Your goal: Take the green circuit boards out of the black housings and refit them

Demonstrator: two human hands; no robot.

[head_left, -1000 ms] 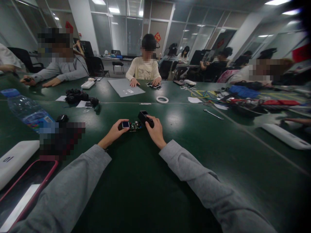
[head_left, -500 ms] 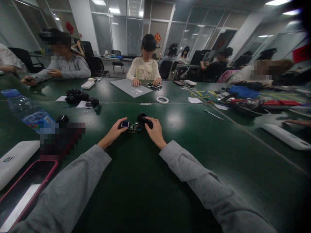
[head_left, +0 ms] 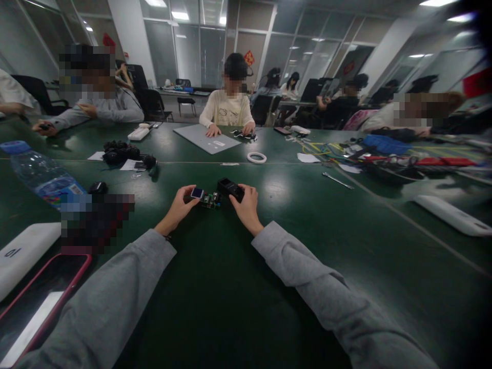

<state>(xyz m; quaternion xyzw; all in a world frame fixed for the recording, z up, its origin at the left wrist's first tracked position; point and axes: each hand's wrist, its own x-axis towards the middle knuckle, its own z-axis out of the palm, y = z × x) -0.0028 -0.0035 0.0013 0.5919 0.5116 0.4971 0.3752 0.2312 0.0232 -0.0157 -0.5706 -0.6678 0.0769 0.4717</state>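
My left hand (head_left: 180, 206) grips a green circuit board (head_left: 211, 199) by its left end, thumb and fingers pinching it beside a small screen (head_left: 197, 193). In my right hand (head_left: 246, 206) is a small black case (head_left: 229, 188), held by its right end between thumb and fingers. The board and the case lie close together just above the green table, their facing ends a short gap apart. Whether either one touches the tabletop, I cannot tell.
To the left are a plastic bottle (head_left: 44, 177), a white power bank (head_left: 28, 253) and a red-cased phone (head_left: 46, 302). A tape roll (head_left: 257, 157), a wrench (head_left: 337, 181) and tangled cables (head_left: 384, 164) lie farther off. Across the table a person (head_left: 229, 105) has hands on a grey board (head_left: 205, 139).
My right fingers have slid back towards the case's right end, baring more of its top. The circuit board has tilted slightly in my left hand.
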